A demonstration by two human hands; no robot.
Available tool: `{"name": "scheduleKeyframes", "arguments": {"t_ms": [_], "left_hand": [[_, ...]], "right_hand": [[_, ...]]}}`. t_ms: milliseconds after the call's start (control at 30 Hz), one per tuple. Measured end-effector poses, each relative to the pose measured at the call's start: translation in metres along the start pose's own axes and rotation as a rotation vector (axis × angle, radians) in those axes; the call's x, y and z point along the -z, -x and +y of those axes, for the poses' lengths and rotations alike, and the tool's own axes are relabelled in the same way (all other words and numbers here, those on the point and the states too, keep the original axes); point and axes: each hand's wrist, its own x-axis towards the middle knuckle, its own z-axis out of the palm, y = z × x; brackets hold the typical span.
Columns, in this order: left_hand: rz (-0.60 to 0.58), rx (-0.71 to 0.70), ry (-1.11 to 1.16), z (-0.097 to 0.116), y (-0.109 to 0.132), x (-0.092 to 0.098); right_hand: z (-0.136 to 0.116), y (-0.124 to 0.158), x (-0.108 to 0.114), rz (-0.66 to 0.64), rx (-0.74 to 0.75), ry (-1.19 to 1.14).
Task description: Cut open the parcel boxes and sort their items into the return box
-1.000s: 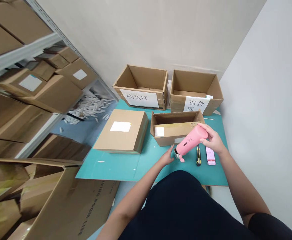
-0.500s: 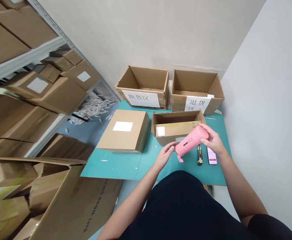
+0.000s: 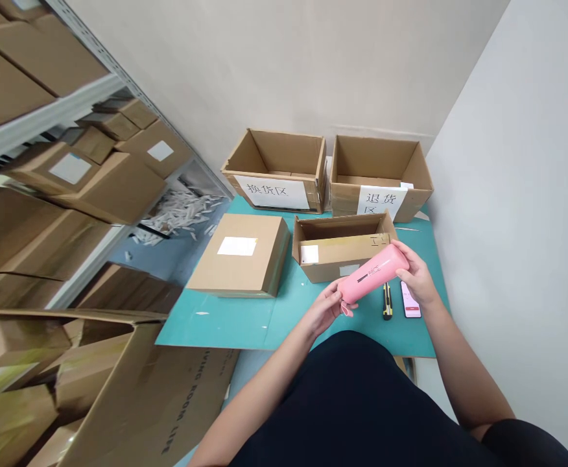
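A pink bottle [image 3: 374, 274] with dark lettering and a small strap loop lies tilted between my hands, above the table's front part. My left hand [image 3: 327, 306] grips its lower left end, by the loop. At the upper right end, my right hand [image 3: 416, 275] has its fingers and thumb closed around the base. Just behind the bottle stands an open cardboard box [image 3: 330, 253] with a small white label. Below the bottle, a yellow and black utility knife [image 3: 387, 301] rests on the table beside a phone [image 3: 410, 301] with a lit screen.
A closed carton [image 3: 238, 259] sits on the green tabletop [image 3: 235, 327] at the left. Two open boxes with handwritten signs, a left one [image 3: 274, 188] and a right one [image 3: 386, 198], stand along the wall. Shelves [image 3: 84, 87] with several cartons rise at far left, above a large box [image 3: 167, 389].
My left hand has closed more fully on the bottle's lower end. The bottle has turned slightly about its length, so the lettering faces differently. The view has shifted a little.
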Motion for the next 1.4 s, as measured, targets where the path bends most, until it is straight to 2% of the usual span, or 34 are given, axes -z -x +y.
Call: {"name": "scheduleKeyframes", "arguments": {"t_ms": [233,433,667,900,1000,1167,1400], "left_hand": [[0.008,0.011,0.035,0.0,0.003,-0.005],[0.035,0.023,0.056,-0.001,0.007,-0.007],[-0.03,0.043,0.053,-0.003,0.014,-0.015],[-0.208,0.169,0.237,-0.005,0.018,-0.026],[-0.207,0.155,0.229,-0.003,0.02,-0.027],[-0.114,0.056,0.061,0.004,0.023,-0.03],[-0.221,0.023,0.143,0.009,0.024,-0.038]], "right_hand": [[0.004,0.014,0.004,-0.026,-0.023,0.016],[0.003,0.022,0.007,-0.066,-0.051,-0.059],[0.004,0.02,0.007,-0.025,-0.084,-0.133],[-0.017,0.009,-0.009,-0.067,-0.124,-0.444],[-0.019,0.005,-0.015,-0.007,-0.154,-0.556],[-0.018,-0.001,-0.029,0.107,-0.21,-0.482],[-0.025,-0.009,-0.049,0.219,-0.242,-0.516]]}}
